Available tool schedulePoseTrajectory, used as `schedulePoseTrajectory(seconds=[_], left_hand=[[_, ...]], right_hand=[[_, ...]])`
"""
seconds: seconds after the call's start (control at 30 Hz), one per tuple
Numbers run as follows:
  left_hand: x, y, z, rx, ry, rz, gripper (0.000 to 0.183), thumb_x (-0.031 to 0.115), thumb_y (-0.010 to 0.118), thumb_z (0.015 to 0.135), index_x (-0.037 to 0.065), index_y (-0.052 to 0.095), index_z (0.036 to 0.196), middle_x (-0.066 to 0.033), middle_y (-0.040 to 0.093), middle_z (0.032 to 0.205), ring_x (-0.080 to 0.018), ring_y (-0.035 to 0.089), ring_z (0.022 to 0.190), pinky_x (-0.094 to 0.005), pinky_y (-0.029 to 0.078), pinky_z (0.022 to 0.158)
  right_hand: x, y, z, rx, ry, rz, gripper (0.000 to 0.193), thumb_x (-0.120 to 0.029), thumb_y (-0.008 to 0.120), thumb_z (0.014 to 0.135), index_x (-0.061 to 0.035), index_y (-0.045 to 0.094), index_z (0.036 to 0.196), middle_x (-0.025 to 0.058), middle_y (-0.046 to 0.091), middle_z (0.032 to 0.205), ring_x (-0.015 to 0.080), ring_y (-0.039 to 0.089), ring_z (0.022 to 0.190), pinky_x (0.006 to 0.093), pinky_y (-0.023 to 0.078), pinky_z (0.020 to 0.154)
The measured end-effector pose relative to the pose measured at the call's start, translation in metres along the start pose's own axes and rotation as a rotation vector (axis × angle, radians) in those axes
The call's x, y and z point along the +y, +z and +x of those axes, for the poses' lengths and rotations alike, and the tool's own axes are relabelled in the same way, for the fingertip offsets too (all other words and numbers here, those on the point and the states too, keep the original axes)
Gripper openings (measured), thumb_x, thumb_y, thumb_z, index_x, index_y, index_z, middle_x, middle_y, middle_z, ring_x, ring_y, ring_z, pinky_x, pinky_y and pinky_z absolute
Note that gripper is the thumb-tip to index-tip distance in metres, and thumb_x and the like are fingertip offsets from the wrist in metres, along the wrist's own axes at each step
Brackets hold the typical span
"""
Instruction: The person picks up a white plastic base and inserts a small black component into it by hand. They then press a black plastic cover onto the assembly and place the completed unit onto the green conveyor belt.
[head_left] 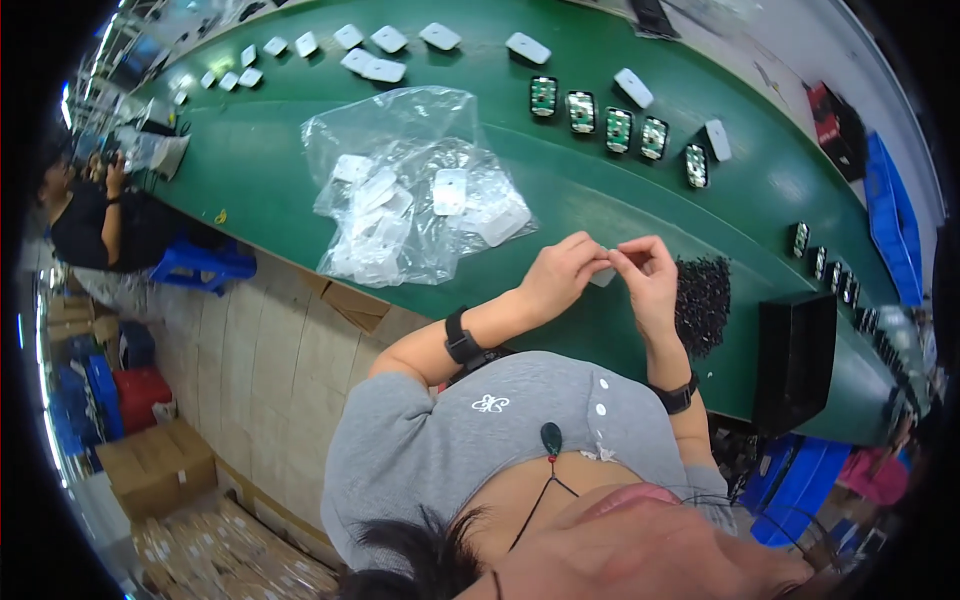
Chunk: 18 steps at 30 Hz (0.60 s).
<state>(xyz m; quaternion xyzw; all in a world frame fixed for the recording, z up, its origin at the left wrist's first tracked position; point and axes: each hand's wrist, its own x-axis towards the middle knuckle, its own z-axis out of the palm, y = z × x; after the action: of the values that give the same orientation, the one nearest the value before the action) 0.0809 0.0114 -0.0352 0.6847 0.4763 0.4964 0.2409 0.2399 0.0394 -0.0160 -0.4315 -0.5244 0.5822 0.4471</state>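
My left hand (562, 275) and my right hand (646, 287) meet over the near edge of the green table, fingertips almost touching. Between them is a small white plastic cover (602, 277), mostly hidden by the fingers. The left fingers are closed on it. My right thumb and forefinger pinch at its upper edge; whether a smaller part is in that pinch is too small to see. Just right of the right hand lies a pile of small black parts (704, 300). To the left of my hands, a clear plastic bag (400, 120) holds several white covers (450, 192).
A black bin (796, 350) stands right of the pile. Black housings with green circuit boards (618, 130) line the table's far side, with white covers (528, 48) beyond. At far left a person (85, 215) sits near a blue stool (205, 263). Cardboard boxes (158, 468) stand lower left.
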Motion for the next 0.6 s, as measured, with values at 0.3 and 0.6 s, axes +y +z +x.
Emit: schedulePoseTrajectory(seconds=[0.3,0.6], left_hand=[[0.001,-0.004,0.000,-0.049,-0.038,-0.134,0.006,0.006,0.063,0.088,0.001,0.062,0.090,-0.0112,0.057,0.082,-0.0229,0.059,0.059,-0.0321,0.048,0.053],[0.004,-0.014,-0.005,-0.199,-0.398,-0.466,0.011,0.010,0.062,0.091,-0.001,0.063,0.093,-0.0072,0.060,0.084,-0.0127,0.062,0.065,-0.0251,0.052,0.050]], right_hand=[[-0.011,-0.004,-0.003,-0.086,-0.159,-0.394,0.007,-0.002,0.065,0.087,0.0019,0.063,0.093,0.0036,0.059,0.090,0.0108,0.058,0.082,0.0227,0.046,0.075],[-0.025,-0.005,-0.007,-0.198,-0.307,-0.580,0.009,0.001,0.064,0.085,0.0024,0.062,0.093,0.0081,0.060,0.089,0.0165,0.060,0.079,0.0258,0.049,0.072]])
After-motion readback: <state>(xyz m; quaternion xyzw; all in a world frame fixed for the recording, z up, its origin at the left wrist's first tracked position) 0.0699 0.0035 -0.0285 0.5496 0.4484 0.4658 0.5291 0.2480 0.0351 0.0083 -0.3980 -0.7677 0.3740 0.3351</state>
